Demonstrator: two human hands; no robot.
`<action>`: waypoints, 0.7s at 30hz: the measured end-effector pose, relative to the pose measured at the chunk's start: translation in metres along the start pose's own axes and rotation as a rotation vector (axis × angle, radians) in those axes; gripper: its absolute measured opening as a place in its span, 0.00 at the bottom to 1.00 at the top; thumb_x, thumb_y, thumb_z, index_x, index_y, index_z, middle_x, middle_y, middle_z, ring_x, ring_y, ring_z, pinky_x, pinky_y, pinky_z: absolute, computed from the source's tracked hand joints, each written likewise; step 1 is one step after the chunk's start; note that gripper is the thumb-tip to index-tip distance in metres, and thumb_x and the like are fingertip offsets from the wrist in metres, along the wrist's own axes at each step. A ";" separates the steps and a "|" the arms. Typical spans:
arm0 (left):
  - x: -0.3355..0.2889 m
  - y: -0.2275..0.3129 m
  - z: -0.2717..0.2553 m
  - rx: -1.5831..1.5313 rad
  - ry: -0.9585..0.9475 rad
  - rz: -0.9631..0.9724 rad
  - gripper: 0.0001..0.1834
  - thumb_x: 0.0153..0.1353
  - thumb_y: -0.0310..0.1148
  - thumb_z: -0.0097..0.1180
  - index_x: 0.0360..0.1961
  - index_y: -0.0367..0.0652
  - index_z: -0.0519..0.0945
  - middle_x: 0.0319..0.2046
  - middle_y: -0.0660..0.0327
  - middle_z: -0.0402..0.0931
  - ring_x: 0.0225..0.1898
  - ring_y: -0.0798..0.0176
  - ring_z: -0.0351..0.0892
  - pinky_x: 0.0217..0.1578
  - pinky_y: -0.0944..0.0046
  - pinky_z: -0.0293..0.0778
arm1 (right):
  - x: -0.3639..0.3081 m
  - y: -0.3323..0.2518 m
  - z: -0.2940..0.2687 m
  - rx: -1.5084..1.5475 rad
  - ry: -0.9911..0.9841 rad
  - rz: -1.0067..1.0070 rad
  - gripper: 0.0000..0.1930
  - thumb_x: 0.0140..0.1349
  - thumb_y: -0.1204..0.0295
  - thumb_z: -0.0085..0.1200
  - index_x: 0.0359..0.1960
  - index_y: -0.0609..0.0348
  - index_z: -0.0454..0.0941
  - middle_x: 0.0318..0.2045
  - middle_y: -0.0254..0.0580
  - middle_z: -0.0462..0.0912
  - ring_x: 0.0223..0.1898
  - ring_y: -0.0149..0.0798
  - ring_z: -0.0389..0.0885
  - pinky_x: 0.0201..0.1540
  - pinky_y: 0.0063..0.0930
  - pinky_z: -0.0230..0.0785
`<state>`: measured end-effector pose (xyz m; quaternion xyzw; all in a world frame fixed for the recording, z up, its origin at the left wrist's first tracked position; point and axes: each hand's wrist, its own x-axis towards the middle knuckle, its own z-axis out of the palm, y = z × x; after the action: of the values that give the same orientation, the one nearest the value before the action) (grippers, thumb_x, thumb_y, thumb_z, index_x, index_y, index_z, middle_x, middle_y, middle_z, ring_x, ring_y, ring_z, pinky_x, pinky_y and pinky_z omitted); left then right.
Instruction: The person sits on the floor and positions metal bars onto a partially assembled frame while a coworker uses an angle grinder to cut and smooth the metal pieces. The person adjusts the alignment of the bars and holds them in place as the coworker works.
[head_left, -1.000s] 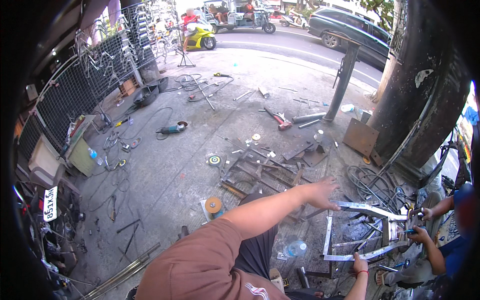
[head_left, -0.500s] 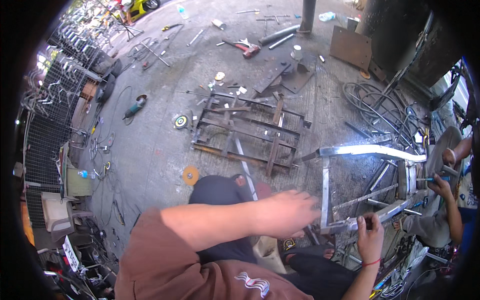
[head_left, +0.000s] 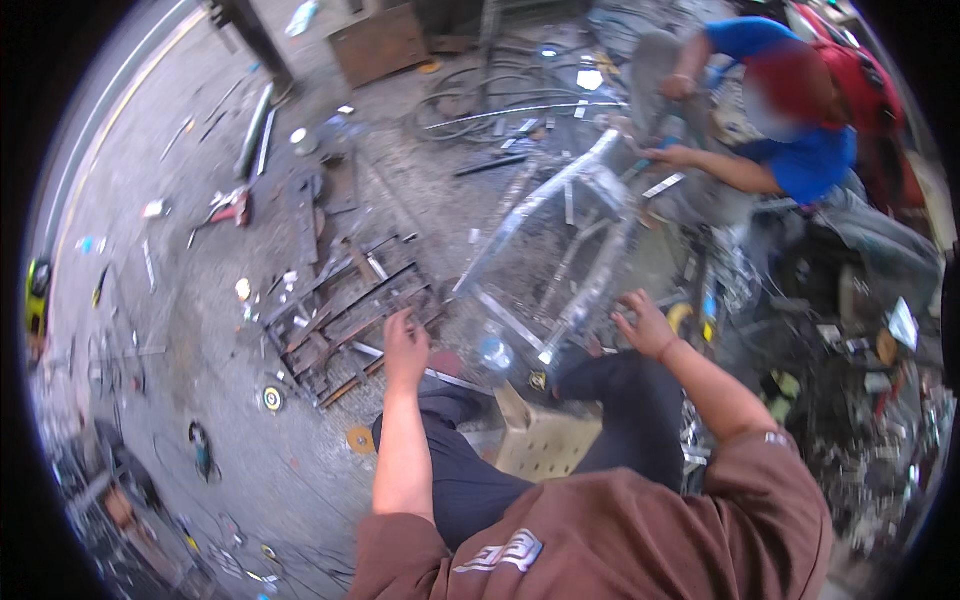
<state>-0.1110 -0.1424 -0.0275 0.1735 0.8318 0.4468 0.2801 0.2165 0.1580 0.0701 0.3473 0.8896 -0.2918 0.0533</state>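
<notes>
A silver metal frame of welded bars (head_left: 517, 208) stands on the ground ahead of me, its near end between my knees and a co-worker. My right hand (head_left: 647, 325) is raised beside its near right side, fingers spread and slightly bent, nothing in them. Over to the left, my left hand (head_left: 407, 350) is lifted above my knee, fingers apart and empty, slightly blurred. It is nearest to a dark, rusty steel frame (head_left: 335, 325) lying on the floor. Both hands appear apart from the silver frame.
A co-worker in a blue shirt (head_left: 800, 165) crouches at the far right, a hand (head_left: 672, 157) at the silver frame's far end. Coiled cables (head_left: 450, 105) lie beyond. An angle grinder (head_left: 200, 450), a yellow-ringed disc (head_left: 272, 399) and an orange disc (head_left: 360, 440) lie left.
My view has swung to the right. My right hand has come off the silver frame's near corner, its fingers opening. My left hand has drawn away from the frame to the left.
</notes>
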 end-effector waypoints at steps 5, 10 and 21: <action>-0.090 -0.015 -0.084 0.023 0.128 -0.018 0.17 0.58 0.23 0.55 0.50 0.36 0.75 0.52 0.48 0.70 0.41 0.54 0.79 0.47 0.57 0.74 | -0.051 -0.078 -0.105 -0.241 -0.152 0.234 0.23 0.61 0.58 0.59 0.48 0.65 0.74 0.46 0.58 0.76 0.50 0.57 0.75 0.53 0.39 0.69; -0.224 -0.070 -0.237 0.247 0.043 -0.536 0.20 0.58 0.30 0.56 0.52 0.37 0.75 0.56 0.44 0.69 0.52 0.44 0.75 0.56 0.54 0.71 | -0.091 -0.162 -0.192 -0.192 -0.286 0.252 0.16 0.65 0.62 0.55 0.41 0.66 0.77 0.37 0.49 0.83 0.39 0.39 0.81 0.48 0.32 0.71; -0.494 -0.111 -0.313 0.104 -0.102 -1.001 0.22 0.64 0.45 0.46 0.48 0.42 0.82 0.50 0.44 0.78 0.54 0.42 0.75 0.56 0.52 0.71 | 0.057 -0.327 -0.157 -0.142 -0.281 0.026 0.17 0.64 0.60 0.57 0.41 0.66 0.77 0.35 0.47 0.83 0.40 0.38 0.81 0.46 0.31 0.71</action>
<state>0.0775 -0.6710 0.1718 -0.2112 0.8195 0.2066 0.4911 -0.0219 0.0864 0.3405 0.3099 0.8871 -0.2734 0.2056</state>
